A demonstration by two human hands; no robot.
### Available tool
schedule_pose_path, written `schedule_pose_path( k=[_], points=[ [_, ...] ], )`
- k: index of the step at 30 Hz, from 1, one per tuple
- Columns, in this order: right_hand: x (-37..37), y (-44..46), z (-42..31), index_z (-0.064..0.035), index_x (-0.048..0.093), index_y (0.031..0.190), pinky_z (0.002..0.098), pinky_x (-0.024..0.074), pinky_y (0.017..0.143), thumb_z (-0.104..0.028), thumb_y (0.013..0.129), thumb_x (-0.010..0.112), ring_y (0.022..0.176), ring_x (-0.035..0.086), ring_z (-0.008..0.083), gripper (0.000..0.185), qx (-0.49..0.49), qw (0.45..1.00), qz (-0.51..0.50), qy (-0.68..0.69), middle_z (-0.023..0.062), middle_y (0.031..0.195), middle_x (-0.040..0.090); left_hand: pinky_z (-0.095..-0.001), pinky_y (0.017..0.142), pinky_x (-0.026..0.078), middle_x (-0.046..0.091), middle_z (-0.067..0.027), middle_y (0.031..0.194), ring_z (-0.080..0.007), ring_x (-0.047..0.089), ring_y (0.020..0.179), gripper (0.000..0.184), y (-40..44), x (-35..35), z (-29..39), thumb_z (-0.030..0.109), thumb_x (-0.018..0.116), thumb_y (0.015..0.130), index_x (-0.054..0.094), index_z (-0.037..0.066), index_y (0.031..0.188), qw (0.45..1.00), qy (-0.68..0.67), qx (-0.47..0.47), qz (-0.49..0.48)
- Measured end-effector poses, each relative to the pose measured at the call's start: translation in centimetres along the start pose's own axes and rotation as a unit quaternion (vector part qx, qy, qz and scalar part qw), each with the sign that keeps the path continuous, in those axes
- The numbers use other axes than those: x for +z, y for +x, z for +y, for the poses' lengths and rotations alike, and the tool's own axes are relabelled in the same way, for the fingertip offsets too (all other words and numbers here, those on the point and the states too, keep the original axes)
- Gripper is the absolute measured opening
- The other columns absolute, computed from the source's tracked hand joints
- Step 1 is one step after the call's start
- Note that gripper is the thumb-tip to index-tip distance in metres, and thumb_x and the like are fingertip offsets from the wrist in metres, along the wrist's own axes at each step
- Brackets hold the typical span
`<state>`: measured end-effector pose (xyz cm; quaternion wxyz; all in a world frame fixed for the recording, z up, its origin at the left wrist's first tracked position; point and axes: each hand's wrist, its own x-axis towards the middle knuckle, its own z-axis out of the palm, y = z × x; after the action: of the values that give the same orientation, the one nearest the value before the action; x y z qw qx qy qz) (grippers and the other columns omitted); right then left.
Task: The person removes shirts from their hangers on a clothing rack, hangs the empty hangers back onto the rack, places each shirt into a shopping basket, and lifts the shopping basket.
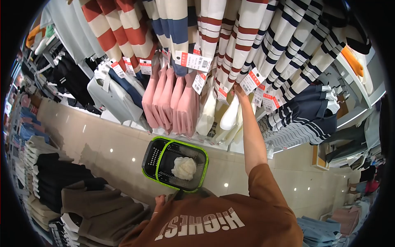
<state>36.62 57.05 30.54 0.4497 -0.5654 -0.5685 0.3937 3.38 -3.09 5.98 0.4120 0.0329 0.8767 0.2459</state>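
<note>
My right arm stretches up to the rack. My right hand (240,93) is among the hanging clothes, at the lower end of a cream, red-brown striped garment (246,43) and just above a white garment (229,114). Its fingertips are partly hidden, so their grip is unclear. A price tag (252,80) hangs just right of it. Low down beside my brown shirt, my left hand (159,201) has its fingers curled; what they hold, if anything, is hidden. Close by on the floor stands a black basket with a green rim (205,161), holding a crumpled off-white cloth (184,168).
Pink garments (166,99) and grey ones (111,96) hang on the lower rack, left of my right arm. Navy striped garments (304,115) hang to its right. Brown clothes (101,206) are racked at lower left. Shiny tiled floor (111,136) runs between the racks.
</note>
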Motion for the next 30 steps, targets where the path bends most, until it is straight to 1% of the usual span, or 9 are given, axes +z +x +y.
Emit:
schedule_pose_path(
  k=[3,5,7,12,13,15,20,24,30],
  points=[
    [0.0,-6.4,-5.0,0.0019,0.060,0.089,0.0368,0.0489,0.060,-0.031,0.080,0.059,0.062,0.061,0.0284,0.034,0.000,0.992,0.052,-0.115,0.0143,0.074,0.063,-0.0368,0.073,0.049,0.067,-0.0189,0.079,-0.0262,0.064,0.075,0.035,-0.1,0.1,-0.2,0.021,0.065,0.073,0.069,-0.008,0.092,0.999,-0.011,0.034,-0.010],
    [2.2,-5.5,3.3,0.0069,0.059,0.104,0.0392,0.0513,0.073,-0.023,0.077,0.063,0.078,0.066,0.0340,0.041,-0.130,0.909,0.200,-0.343,0.0210,0.087,0.066,-0.0395,0.081,0.047,0.064,-0.0218,0.094,-0.0314,0.061,0.087,0.038,-0.3,-0.5,-0.8,0.027,0.060,0.079,0.064,-0.001,0.105,0.992,0.045,0.105,-0.058],
    [2.9,-9.6,1.6,0.0073,0.058,0.107,0.0387,0.0487,0.081,-0.021,0.075,0.066,0.086,0.065,0.0345,0.043,-0.017,0.969,0.182,-0.168,0.0219,0.092,0.066,-0.0414,0.083,0.046,0.063,-0.0225,0.100,-0.0341,0.060,0.091,0.039,1.1,-0.3,-1.8,0.029,0.059,0.081,0.062,0.003,0.110,0.984,0.070,0.141,-0.081],
    [3.3,-13.8,1.2,0.0030,0.059,0.099,0.0351,0.0494,0.076,-0.026,0.074,0.073,0.078,0.064,0.0254,0.041,0.026,0.991,0.126,0.042,0.0133,0.084,0.066,-0.0373,0.083,0.049,0.069,-0.0223,0.091,-0.0295,0.066,0.090,0.038,3.3,-0.3,-3.6,0.023,0.063,0.074,0.069,-0.007,0.096,0.964,0.101,0.239,-0.053],
    [3.3,-14.1,1.2,0.0027,0.059,0.099,0.0358,0.0497,0.077,-0.028,0.074,0.074,0.079,0.065,0.0262,0.042,0.041,0.991,0.112,0.066,0.0129,0.084,0.067,-0.0373,0.083,0.049,0.069,-0.0220,0.091,-0.0295,0.066,0.090,0.036,3.4,-0.2,-3.0,0.023,0.063,0.074,0.069,-0.005,0.096,0.980,0.063,0.184,-0.051],
    [3.4,-15.1,1.1,-0.0009,0.054,0.102,0.0301,0.0500,0.059,-0.030,0.078,0.074,0.063,0.062,0.0179,0.042,0.072,0.990,0.078,0.098,0.0090,0.079,0.064,-0.0375,0.084,0.049,0.069,-0.0214,0.091,-0.0296,0.066,0.091,0.035,4.0,0.2,-1.7,0.023,0.062,0.074,0.070,-0.003,0.096,0.996,-0.014,0.072,-0.046],
    [4.1,-18.9,-0.5,-0.0045,0.045,0.115,0.0260,0.0464,0.044,-0.031,0.080,0.073,0.051,0.059,0.0149,0.052,0.164,0.976,-0.002,0.144,0.0095,0.076,0.063,-0.0377,0.083,0.049,0.069,-0.0200,0.090,-0.0305,0.067,0.091,0.031,4.6,-0.1,0.3,0.021,0.060,0.075,0.071,0.001,0.096,0.996,0.010,0.088,-0.010],
    [6.9,-22.4,2.3,-0.0039,0.051,0.110,0.0259,0.0467,0.045,-0.024,0.082,0.069,0.053,0.059,0.0145,0.038,0.195,0.965,-0.070,0.160,0.0103,0.080,0.065,-0.0340,0.071,0.050,0.069,-0.0125,0.077,-0.0209,0.064,0.074,0.027,4.4,-1.4,2.5,0.020,0.062,0.074,0.071,-0.004,0.085,0.989,-0.007,0.145,0.018],
    [12.1,-24.5,1.9,-0.0020,0.057,0.102,0.0246,0.0483,0.048,-0.013,0.084,0.064,0.058,0.061,0.0141,0.022,0.182,0.963,-0.128,0.152,0.0093,0.081,0.066,-0.0341,0.072,0.050,0.069,-0.0132,0.081,-0.0215,0.065,0.076,0.024,7.7,-3.5,5.4,0.019,0.062,0.075,0.072,0.000,0.087,0.986,0.018,0.154,-0.057]
  ],
)
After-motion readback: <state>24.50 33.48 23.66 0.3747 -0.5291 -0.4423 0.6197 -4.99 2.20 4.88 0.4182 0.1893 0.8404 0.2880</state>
